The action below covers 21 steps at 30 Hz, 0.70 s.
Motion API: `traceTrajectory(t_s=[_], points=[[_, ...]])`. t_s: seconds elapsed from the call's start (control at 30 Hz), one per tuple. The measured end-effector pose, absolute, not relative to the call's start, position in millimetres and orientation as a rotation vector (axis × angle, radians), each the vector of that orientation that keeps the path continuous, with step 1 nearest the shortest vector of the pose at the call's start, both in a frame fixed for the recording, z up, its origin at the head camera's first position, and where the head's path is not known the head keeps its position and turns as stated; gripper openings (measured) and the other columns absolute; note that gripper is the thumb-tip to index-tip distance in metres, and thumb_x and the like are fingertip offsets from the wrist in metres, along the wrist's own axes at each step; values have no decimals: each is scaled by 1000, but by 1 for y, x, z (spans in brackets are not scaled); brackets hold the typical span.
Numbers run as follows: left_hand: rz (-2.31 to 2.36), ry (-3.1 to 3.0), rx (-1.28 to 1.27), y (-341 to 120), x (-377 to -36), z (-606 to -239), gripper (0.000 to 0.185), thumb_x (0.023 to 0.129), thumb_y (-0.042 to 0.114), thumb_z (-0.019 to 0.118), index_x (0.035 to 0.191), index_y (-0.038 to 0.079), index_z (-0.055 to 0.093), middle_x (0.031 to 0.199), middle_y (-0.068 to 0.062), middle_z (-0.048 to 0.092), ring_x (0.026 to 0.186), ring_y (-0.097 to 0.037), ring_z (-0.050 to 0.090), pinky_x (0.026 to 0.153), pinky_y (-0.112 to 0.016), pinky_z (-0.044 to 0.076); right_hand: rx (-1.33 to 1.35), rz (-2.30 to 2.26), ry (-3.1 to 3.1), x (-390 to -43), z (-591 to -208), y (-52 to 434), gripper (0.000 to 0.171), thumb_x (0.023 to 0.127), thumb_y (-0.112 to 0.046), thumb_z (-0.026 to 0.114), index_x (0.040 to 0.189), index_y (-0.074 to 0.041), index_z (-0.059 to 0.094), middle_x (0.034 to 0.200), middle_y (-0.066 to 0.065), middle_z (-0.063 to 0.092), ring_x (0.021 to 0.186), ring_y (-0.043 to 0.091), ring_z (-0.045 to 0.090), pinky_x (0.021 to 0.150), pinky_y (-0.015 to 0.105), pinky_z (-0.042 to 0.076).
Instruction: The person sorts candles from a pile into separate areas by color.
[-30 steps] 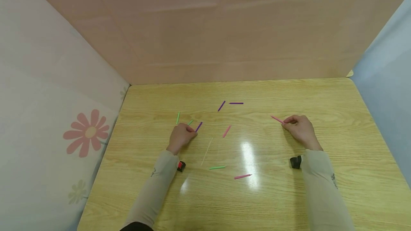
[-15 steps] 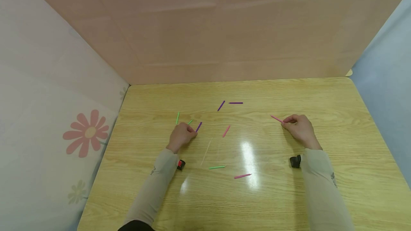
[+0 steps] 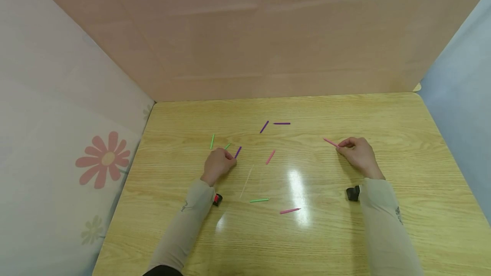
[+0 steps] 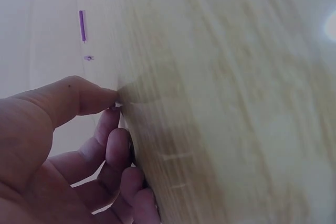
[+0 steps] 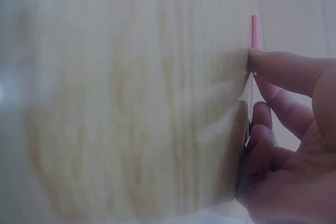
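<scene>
My left hand [image 3: 220,165] is low over the table, left of centre. Its thumb and forefinger pinch the near end of a thin purple stick [image 3: 238,152]. In the left wrist view the thumb and fingertip meet close to the wood, and that stick is hidden there. A short green stick [image 3: 227,146] lies just beyond these fingers, with another green stick [image 3: 212,141] farther left. On the right side, my right hand [image 3: 359,156] pinches a thin pink stick [image 3: 330,142] between thumb and forefinger. Its free end [image 5: 255,29] sticks out past the thumb in the right wrist view.
Two purple sticks [image 3: 281,123] lie near the middle back of the wooden table [image 3: 406,139]. A pink stick [image 3: 270,157] lies between the hands. Nearer are a green stick [image 3: 259,200] and another pink stick [image 3: 290,211]. A brown cloth backdrop [image 3: 253,46] rises behind the table.
My left hand has shifted very slightly right and nearer, the purple stick moving slightly with it. The right hand stays in place with the pink stick.
</scene>
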<state>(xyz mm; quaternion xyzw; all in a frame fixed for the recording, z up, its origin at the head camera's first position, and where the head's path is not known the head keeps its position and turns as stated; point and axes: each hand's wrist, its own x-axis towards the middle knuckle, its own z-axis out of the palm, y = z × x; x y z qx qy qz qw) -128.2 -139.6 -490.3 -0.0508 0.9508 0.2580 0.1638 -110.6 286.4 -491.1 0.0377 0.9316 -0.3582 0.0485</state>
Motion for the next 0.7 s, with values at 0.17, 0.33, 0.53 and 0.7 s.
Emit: traceTrajectory(t_s=[0.17,0.33,0.53,0.7], points=[[757,2722,-132,-139,-127,-492,17,79,25,70,84,10,75,89,-5,73,76,-19,63,65,-32,50,122,-1094,2827,-110,-491,287,29,93,-21,61,103,6,67,96,24,65,83,30,55,67,32,38],[781,2708,-140,-138,-125,-492,18,79,25,70,85,9,75,90,-5,73,75,-18,63,64,-32,50,123,-1089,2820,-110,-492,286,30,93,-22,61,103,6,67,97,23,65,82,28,55,67,31,38],[830,2723,-127,-136,-124,-490,18,79,24,70,86,8,75,91,-6,73,78,-19,63,67,-32,51,119,-1083,2824,-111,-491,286,29,92,-20,61,103,6,67,95,23,65,79,26,54,65,30,39],[882,2748,-80,-133,-123,-486,18,79,22,67,87,7,74,91,-7,72,79,-21,63,70,-34,52,114,-1086,2827,-110,-490,286,29,92,-20,61,103,7,66,94,23,65,78,25,54,64,30,39]])
